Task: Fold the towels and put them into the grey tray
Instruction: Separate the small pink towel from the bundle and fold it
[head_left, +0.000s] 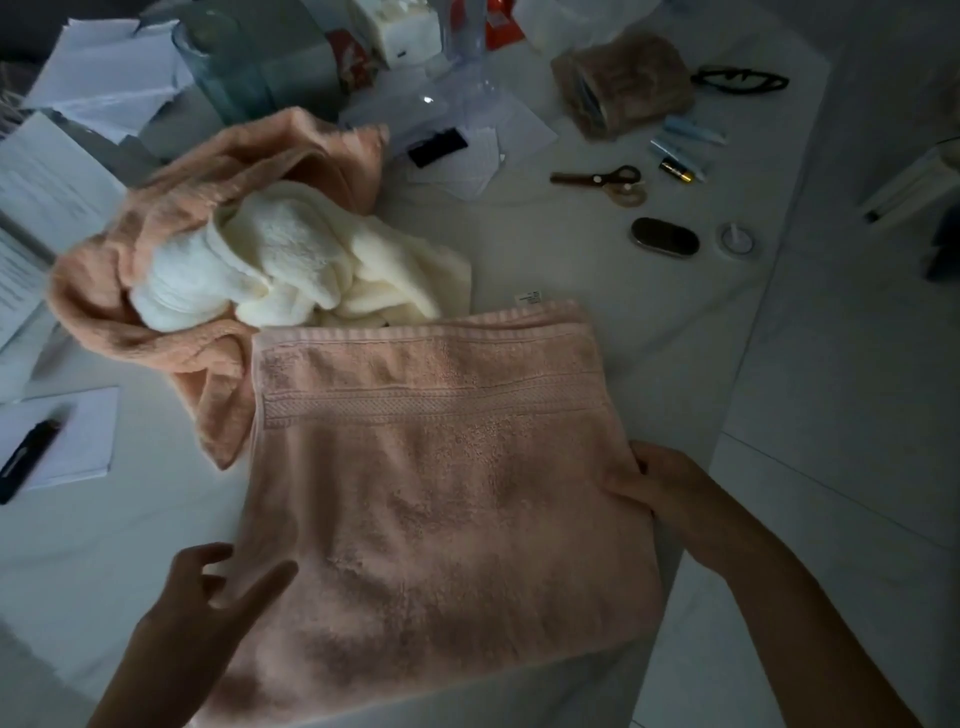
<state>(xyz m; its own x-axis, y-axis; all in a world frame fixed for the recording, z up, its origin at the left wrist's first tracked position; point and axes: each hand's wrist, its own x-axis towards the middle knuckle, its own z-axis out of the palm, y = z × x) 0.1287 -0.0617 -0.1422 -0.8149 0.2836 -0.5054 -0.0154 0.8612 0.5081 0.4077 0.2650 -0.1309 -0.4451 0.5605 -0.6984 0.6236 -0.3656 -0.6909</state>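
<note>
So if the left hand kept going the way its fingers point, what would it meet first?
The left hand points up and to the right, its fingers over the near-left edge of the flat pink towel. It would most likely slide onto that towel first. How high it hovers is unclear.

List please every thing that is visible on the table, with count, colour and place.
Flat towel: 1, pink, spread at the near centre of the table.
Crumpled towel: 1, peach, far left of the flat towel.
White towel: 1, cream, bunched on the crumpled towel.
Scissors: 1, dark blades, far right.
Glasses: 1, black, far right.
Oval case: 1, dark, right of centre.
Pen: 1, black, on a notepad at the left edge.
Papers: several, white, far left.
Table: 1, white.
Left hand: fingers loose, at the flat towel's near left edge.
Right hand: grips the flat towel's right edge.
</note>
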